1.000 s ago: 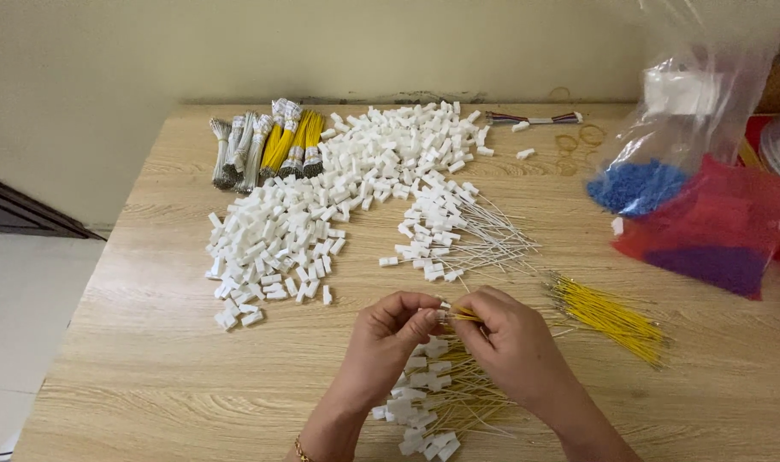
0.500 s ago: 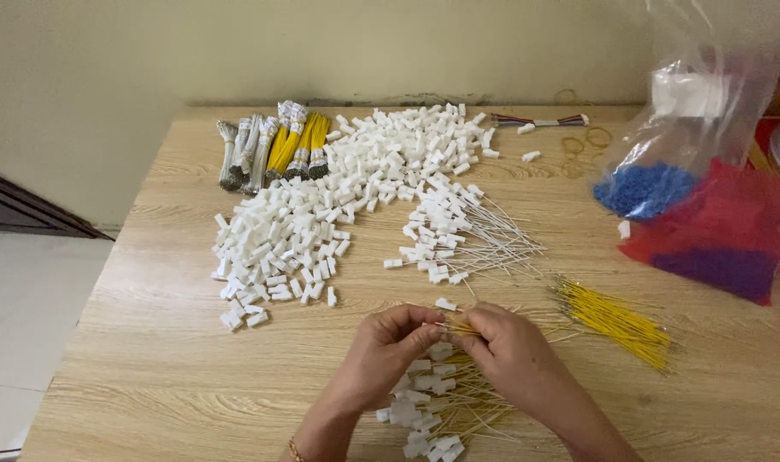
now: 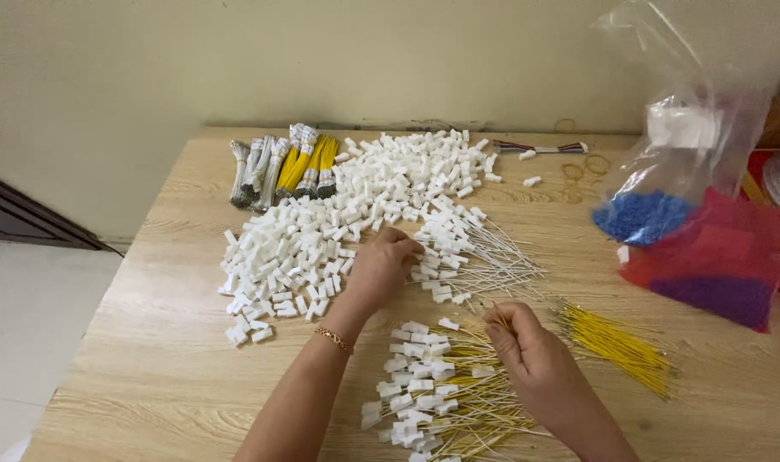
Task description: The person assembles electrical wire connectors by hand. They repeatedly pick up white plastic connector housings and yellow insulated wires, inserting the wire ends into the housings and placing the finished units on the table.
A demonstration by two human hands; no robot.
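White plastic connector housings (image 3: 322, 248) lie heaped across the tabletop's middle toward its far edge, and the left hand (image 3: 381, 265), which half a second ago was pinched together with the right, now has its curled fingertips on that heap. The right hand (image 3: 527, 351) pinches one yellow wire (image 3: 495, 313) (tip just visible). Finished yellow-wired pieces (image 3: 433, 393) pile at the near edge; loose yellow wires (image 3: 617, 342) lie rightward. Too many to count; two hands, three bags (image 3: 698, 231).

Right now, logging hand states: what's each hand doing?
Left hand: closed, reaching into the white connectors.
Right hand: pinching a yellow wire.
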